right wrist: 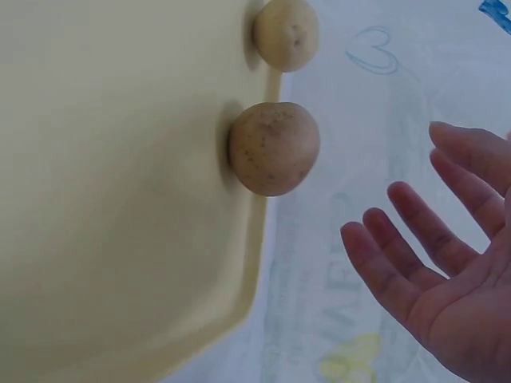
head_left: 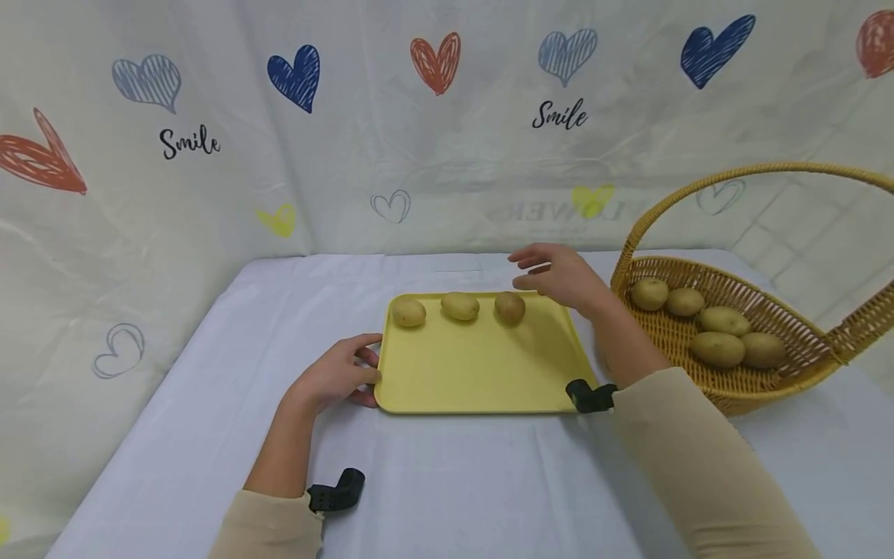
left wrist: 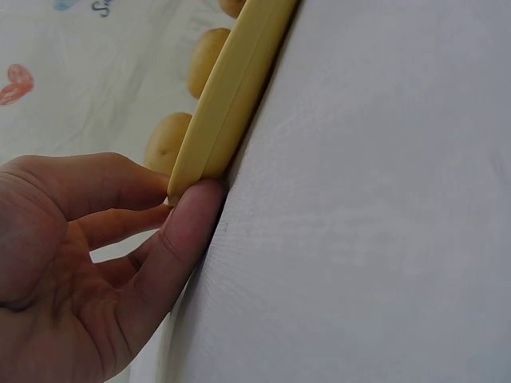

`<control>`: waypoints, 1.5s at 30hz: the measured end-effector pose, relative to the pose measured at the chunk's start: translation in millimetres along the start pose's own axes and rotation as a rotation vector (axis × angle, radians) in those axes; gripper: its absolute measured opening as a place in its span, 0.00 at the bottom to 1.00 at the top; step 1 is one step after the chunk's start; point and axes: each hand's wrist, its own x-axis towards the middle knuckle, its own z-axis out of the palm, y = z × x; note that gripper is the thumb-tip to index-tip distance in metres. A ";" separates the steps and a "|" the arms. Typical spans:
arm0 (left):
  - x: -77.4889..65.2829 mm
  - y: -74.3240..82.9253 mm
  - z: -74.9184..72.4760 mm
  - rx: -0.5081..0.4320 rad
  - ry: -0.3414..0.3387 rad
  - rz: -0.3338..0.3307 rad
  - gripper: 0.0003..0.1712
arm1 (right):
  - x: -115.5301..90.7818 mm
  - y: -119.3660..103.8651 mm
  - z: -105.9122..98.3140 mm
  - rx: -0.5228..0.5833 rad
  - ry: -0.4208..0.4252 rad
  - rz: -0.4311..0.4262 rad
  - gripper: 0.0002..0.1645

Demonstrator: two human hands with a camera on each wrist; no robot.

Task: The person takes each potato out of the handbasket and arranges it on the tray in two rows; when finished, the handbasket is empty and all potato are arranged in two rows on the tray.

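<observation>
A yellow tray [head_left: 482,373] lies on the white-covered table, with three potatoes in a row along its far side: a left potato [head_left: 408,313], a middle potato [head_left: 460,307] and a browner right potato [head_left: 510,308]. My left hand [head_left: 344,371] holds the tray's left edge, thumb and fingertips against the rim in the left wrist view. Over the tray's far right corner hovers my right hand [head_left: 559,276], fingers spread and holding nothing. It is apart from the brownish potato [right wrist: 274,149] in the right wrist view.
To the right of the tray stands a wicker basket [head_left: 806,380] with a tall arched handle [head_left: 754,168]. Several potatoes [head_left: 719,349] lie in it. Behind the table hangs a white cloth [head_left: 349,155] printed with hearts and words.
</observation>
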 end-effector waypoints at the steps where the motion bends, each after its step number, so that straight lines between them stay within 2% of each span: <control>1: 0.2 -0.5 -0.1 -0.001 0.000 0.001 0.41 | -1.7 -1.7 -1.3 0.005 -0.005 0.001 0.29; 10: -0.1 -0.3 0.4 -0.011 -0.002 0.002 0.41 | -12.3 -10.6 -12.9 0.036 -0.033 -0.034 0.28; 25: -2.4 2.4 -0.1 0.012 -0.002 -0.001 0.42 | -31.5 -12.5 -35.5 0.030 -0.037 -0.070 0.24; 33: -3.1 1.3 -0.7 0.006 -0.015 0.003 0.42 | -38.6 -7.7 -46.7 0.031 -0.031 -0.028 0.24; 37: -3.0 1.7 -0.5 0.009 -0.026 0.005 0.42 | -42.6 -2.5 -53.0 0.018 -0.056 -0.002 0.24; 45: -0.7 0.5 -0.8 0.013 -0.006 0.003 0.42 | -51.3 4.9 -72.3 -0.052 -0.108 0.027 0.22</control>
